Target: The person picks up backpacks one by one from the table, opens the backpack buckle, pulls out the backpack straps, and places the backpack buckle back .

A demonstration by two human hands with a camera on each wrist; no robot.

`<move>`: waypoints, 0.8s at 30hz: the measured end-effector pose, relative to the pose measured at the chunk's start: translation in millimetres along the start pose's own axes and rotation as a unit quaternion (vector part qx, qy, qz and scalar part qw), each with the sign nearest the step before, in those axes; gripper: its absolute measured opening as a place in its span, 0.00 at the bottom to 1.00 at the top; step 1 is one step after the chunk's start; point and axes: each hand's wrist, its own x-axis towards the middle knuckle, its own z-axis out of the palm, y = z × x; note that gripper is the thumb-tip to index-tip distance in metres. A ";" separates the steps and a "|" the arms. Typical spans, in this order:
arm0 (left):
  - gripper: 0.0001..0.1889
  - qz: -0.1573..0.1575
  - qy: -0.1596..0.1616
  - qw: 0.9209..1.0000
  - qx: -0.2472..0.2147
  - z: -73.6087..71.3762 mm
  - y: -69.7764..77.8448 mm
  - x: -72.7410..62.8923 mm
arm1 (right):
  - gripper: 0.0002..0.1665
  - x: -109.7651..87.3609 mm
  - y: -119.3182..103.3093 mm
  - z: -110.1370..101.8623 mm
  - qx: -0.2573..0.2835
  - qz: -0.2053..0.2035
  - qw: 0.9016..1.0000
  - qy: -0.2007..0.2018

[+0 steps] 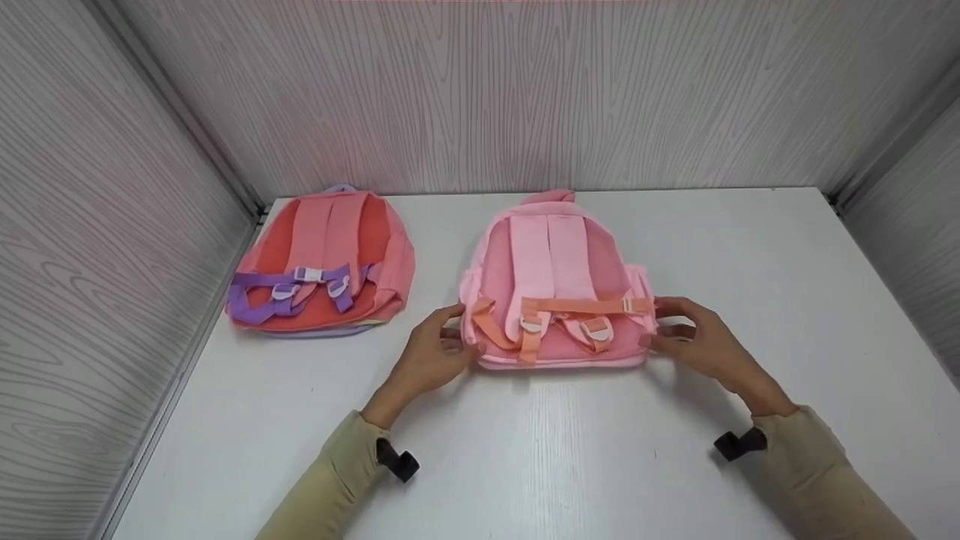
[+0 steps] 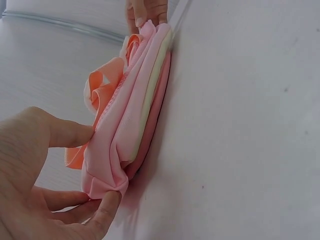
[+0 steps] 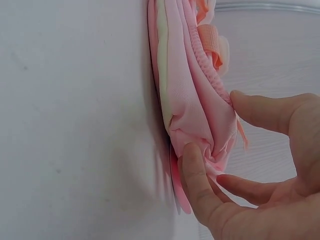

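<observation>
A small pink backpack point(image 1: 551, 255) lies on the white table with its shoulder straps and orange webbing facing up. At its lower left corner my left hand point(image 1: 439, 349) pinches the fabric; in the left wrist view the thumb is on the strap side and the fingers point(image 2: 105, 212) curl against the side. My right hand point(image 1: 697, 337) pinches the lower right corner the same way, its thumb point(image 3: 260, 110) at the mesh edge in the right wrist view. The backpack's front faces down and is mostly hidden.
A second backpack point(image 1: 330, 232), coral and red with purple straps, lies strap side up at the table's back left. Grey wood-grain panels point(image 1: 480, 97) stand behind and at both sides of the white table point(image 1: 540, 457).
</observation>
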 end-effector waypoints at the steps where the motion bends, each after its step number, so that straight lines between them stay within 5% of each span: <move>1: 0.39 0.002 -0.002 1.000 0.002 1.4 1.7 1.0 | 0.42 -0.7 0.2 -1.6 -0.002 0.000 1.000 0.000; 24: 0.40 0.042 -0.037 0.998 -0.001 32.4 20.1 24.0 | 0.47 -11.2 12.5 -31.7 -0.023 0.033 0.999 0.020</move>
